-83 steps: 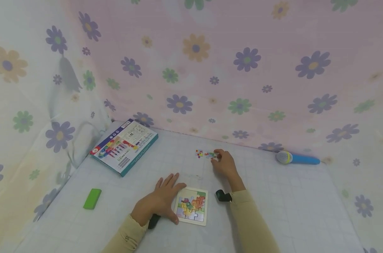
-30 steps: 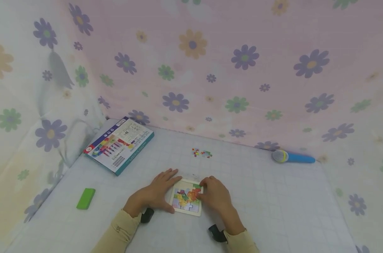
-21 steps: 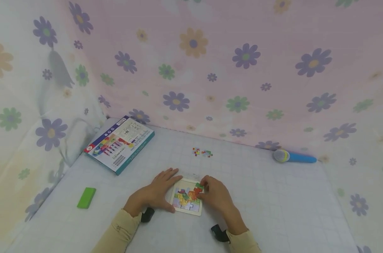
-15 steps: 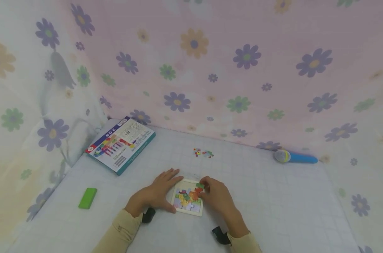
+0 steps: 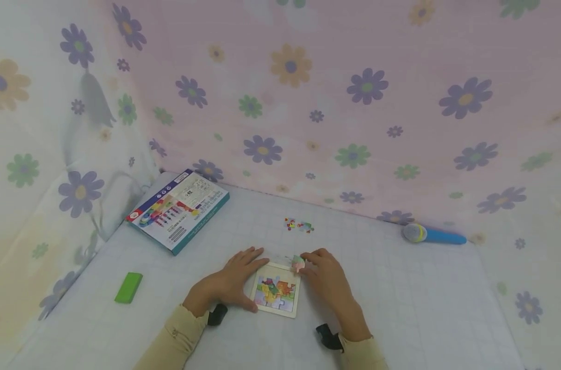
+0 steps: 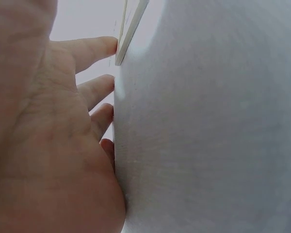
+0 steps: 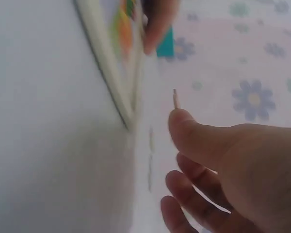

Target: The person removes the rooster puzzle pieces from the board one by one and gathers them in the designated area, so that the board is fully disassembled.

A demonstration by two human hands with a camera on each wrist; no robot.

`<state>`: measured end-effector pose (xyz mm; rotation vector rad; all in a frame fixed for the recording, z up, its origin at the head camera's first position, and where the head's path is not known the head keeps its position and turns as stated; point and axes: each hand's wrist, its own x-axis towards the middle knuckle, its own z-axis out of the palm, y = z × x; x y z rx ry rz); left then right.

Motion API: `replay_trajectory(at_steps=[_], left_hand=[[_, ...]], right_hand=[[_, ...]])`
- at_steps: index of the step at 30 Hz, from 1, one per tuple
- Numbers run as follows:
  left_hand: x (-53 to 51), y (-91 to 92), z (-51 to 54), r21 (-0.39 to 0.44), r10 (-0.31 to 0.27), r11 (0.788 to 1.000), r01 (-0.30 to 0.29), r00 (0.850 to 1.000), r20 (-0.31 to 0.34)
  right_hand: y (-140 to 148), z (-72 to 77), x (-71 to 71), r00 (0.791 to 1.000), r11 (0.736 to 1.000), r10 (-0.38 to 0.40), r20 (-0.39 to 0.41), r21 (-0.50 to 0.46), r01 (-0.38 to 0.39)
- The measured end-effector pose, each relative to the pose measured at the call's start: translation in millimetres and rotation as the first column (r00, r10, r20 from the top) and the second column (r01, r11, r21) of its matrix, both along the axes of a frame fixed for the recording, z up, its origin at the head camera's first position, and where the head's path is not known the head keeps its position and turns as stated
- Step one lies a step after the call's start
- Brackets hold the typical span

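Observation:
A small square jigsaw puzzle in a pale frame [image 5: 275, 312] lies on the table, with a bare strip along its far side. My left hand [image 5: 231, 281] rests at the frame's left side, fingers spread; in the left wrist view a fingertip touches the frame edge [image 6: 131, 36]. Thumb and fingertips of my right hand [image 5: 330, 282] pinch a green and pinkish puzzle piece [image 5: 298, 263] at the frame's far right corner. The right wrist view shows that puzzle piece [image 7: 176, 99] edge-on, raised above the thumb tip. Two loose puzzle pieces [image 5: 290, 224] lie farther back.
A flat toy box [image 5: 178, 210] lies at the back left. Nearer on the left is a green block [image 5: 129, 288]. A blue toy microphone [image 5: 435, 235] lies at the back right, against the flowered cloth wall [image 5: 317, 139].
My right hand came from the loose pieces to the frame's right side, then lifted a piece out of the far right corner. The left hand stays at the frame's left side.

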<state>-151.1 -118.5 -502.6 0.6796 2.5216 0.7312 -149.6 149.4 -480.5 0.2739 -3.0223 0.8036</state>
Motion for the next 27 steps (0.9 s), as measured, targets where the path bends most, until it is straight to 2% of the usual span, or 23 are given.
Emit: replay_trajectory(at_steps=[3, 5, 9, 12, 17, 22, 27], left_hand=[[0.1, 0.0, 0.5, -0.009, 0.007, 1.0, -0.007, 1.0, 0.004], [0.2, 0.4, 0.3, -0.008, 0.012, 1.0, -0.012, 1.0, 0.007], [1.0, 1.2, 0.5, 0.011, 0.013, 1.0, -0.013, 1.0, 0.008], [2.2, 0.8, 1.6, 0.014, 0.01, 1.0, -0.01, 1.0, 0.005], [3.5, 0.1, 2.3, 0.014, 0.009, 1.0, -0.009, 1.0, 0.022], [3.3, 0.2, 1.2, 0.014, 0.019, 1.0, -0.019, 0.999, 0.033], [2.2, 0.4, 0.6, 0.019, 0.022, 1.0, -0.022, 0.999, 0.029]], right_hand=[[15, 3.7, -21.0, 0.999, 0.995, -0.044, -0.011, -0.095, 0.043], [26, 2.8, -37.3, 0.998, 0.99, -0.068, -0.016, -0.125, 0.066], [44, -8.1, -67.9, 0.995, 0.988, -0.098, -0.003, -0.117, 0.097], [51, -16.5, -82.9, 0.996, 0.991, -0.089, 0.027, -0.094, 0.092], [56, -23.5, -94.4, 0.995, 0.996, -0.061, 0.074, -0.061, 0.065], [59, -25.7, -98.8, 0.994, 0.998, -0.048, 0.095, -0.044, 0.052], [61, -26.6, -101.5, 0.993, 0.996, -0.045, 0.107, -0.069, 0.052]])
